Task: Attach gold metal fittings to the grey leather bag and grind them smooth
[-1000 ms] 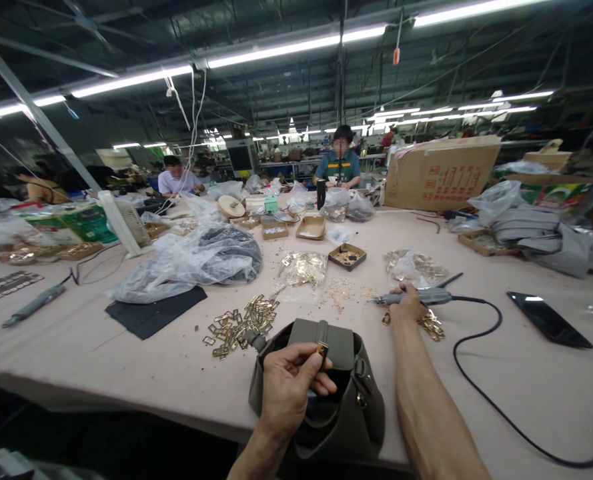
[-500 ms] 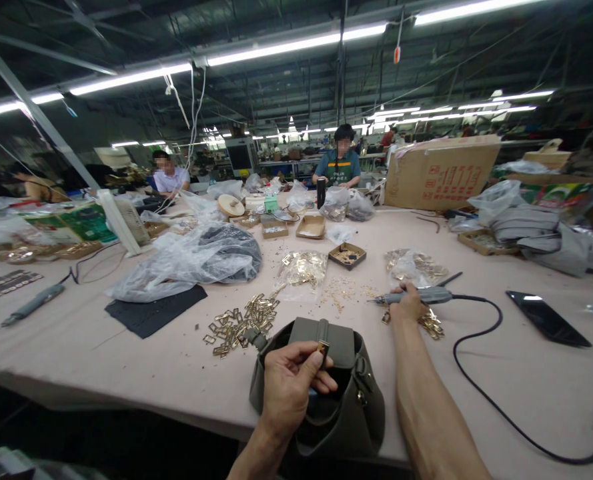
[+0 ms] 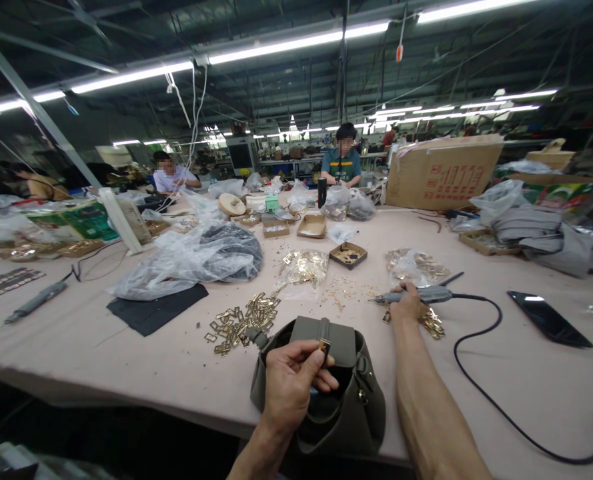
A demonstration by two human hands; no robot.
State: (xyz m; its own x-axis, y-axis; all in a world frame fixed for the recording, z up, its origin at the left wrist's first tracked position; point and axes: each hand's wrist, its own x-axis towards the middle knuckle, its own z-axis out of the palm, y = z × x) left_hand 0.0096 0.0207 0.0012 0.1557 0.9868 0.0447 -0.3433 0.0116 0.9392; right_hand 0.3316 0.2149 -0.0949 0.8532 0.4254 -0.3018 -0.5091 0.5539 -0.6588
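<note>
A dark olive handbag (image 3: pixel 343 423) stands at the table's front edge with its mouth open. Over its opening, my left hand (image 3: pixel 289 383) pinches a small gold-coloured clasp piece (image 3: pixel 325 345) between thumb and forefinger, near the end of the bag's strap (image 3: pixel 325 327). The other left fingers are loosely curled. Further right, my right hand (image 3: pixel 407 303) is closed round the front of a grey electric screwdriver (image 3: pixel 436 294), which lies level with its tip to the left. Gold metal pieces (image 3: pixel 431 323) lie beside and partly behind that hand. Its fingertips are mostly hidden.
Loose gold rectangular fittings (image 3: pixel 243 323) are heaped left of the bag. Behind lie a plastic bag of fittings (image 3: pixel 303 268) and a small tray (image 3: pixel 347 255). A black cable (image 3: pixel 476 393) loops at right near a dark glossy panel (image 3: pixel 549 319). Co-workers sit across the table.
Both hands, the handbag and the screwdriver keep their places. The view has shifted very slightly. Across the table, the co-workers' heads and arms have moved a little.
</note>
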